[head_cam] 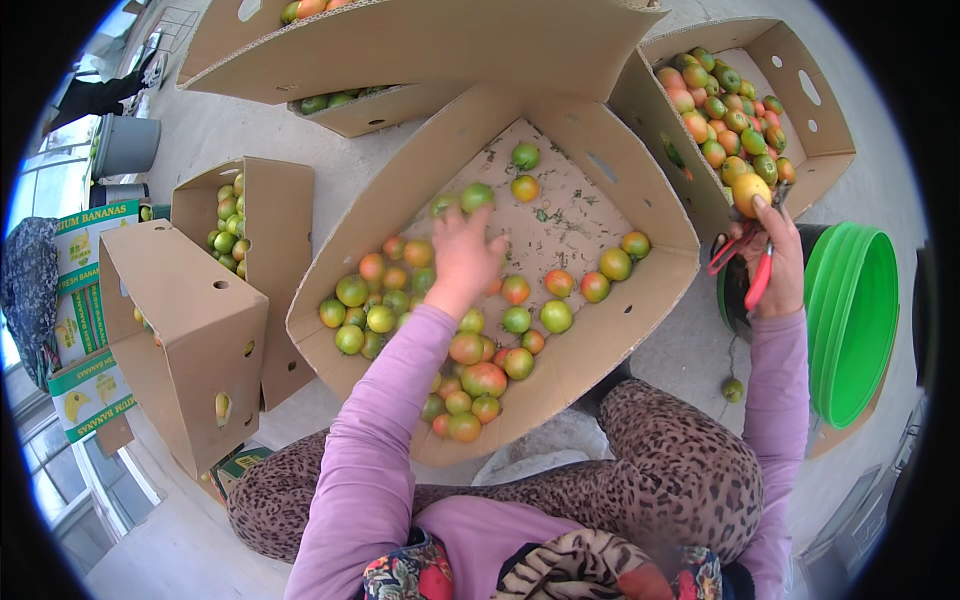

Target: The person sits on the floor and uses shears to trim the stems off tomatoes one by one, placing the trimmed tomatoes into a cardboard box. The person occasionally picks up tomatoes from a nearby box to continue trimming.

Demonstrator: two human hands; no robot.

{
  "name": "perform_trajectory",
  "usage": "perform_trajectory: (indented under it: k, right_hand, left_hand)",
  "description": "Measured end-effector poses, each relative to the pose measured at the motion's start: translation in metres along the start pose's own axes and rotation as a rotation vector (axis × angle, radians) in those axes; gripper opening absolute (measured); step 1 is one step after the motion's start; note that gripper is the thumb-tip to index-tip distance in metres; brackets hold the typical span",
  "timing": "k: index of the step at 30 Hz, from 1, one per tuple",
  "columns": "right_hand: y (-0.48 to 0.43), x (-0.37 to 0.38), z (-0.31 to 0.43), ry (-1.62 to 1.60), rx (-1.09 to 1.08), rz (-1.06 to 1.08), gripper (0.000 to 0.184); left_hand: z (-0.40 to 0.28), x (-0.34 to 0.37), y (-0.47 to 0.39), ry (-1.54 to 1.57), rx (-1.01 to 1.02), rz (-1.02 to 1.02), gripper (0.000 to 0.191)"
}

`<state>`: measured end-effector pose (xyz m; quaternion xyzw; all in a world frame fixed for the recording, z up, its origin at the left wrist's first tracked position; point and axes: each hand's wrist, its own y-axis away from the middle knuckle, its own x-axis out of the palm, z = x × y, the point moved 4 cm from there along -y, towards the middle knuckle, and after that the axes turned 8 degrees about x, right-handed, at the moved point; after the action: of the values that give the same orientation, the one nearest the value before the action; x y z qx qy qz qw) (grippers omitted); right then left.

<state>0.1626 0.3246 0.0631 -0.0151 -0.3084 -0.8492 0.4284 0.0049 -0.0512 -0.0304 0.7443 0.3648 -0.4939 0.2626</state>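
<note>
In front of me sits a large cardboard box (637,330) with green and reddish tomatoes inside, many gathered at its left and near sides. My left hand (466,251) is over these tomatoes, fingers spread and slightly blurred. Its fingertips overlap a green tomato (476,197); whether they touch it, I cannot tell. At the right, my right hand (776,262) holds a yellow-orange tomato (751,193) between thumb and fingers. Red-handled snips (760,277) are also in that hand, the metal blades pointing up beside the tomato.
A cardboard box (829,142) of ripening tomatoes stands at the upper right. A bright green bucket (851,330) lies near my right forearm. More boxes, including a tall brown one (214,360), stand at the left. A person's leg (101,101) shows at the upper left.
</note>
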Motion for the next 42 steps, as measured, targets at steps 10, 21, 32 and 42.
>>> perform_trajectory:
  k: [10,21,32,42]
  right_hand:
    - [0.034,0.011,-0.024,-0.069,-0.04,-0.032,0.037]
    - [0.075,0.129,-0.04,1.389,-0.791,0.209,0.053]
    - [0.082,0.14,-0.056,1.728,-0.959,0.168,0.036]
    - [0.069,0.127,-0.067,0.958,-0.151,0.46,0.027]
  left_hand:
    - [0.062,0.064,-0.045,0.006,-0.088,-0.002,0.056]
    - [-0.061,-0.003,0.025,2.167,-0.331,0.279,0.066]
    - [-0.113,-0.028,0.05,2.114,-0.349,0.28,0.06]
    - [-0.104,-0.016,0.04,2.138,-0.506,0.004,0.056]
